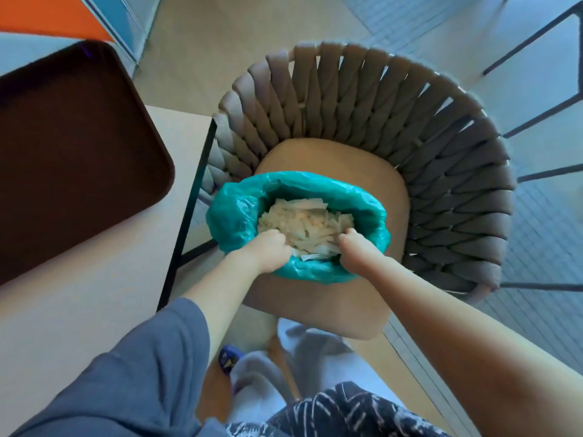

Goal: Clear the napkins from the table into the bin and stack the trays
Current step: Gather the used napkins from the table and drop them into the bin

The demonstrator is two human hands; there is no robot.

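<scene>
A: Where are the napkins (pixel 304 223)?
B: Heaped in the teal-lined bin (pixel 235 212) on the chair seat (pixel 362 165); both grips curl onto the pile.
A: And the tray (pixel 72 152)?
B: Far left on the worktop (pixel 79 310), long axis running near to far, nearer the left hand (pixel 269 247) than the right hand (pixel 355 244)

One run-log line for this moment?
left hand: in bin | right hand: in bin | napkins: binned | tray: on table
</scene>
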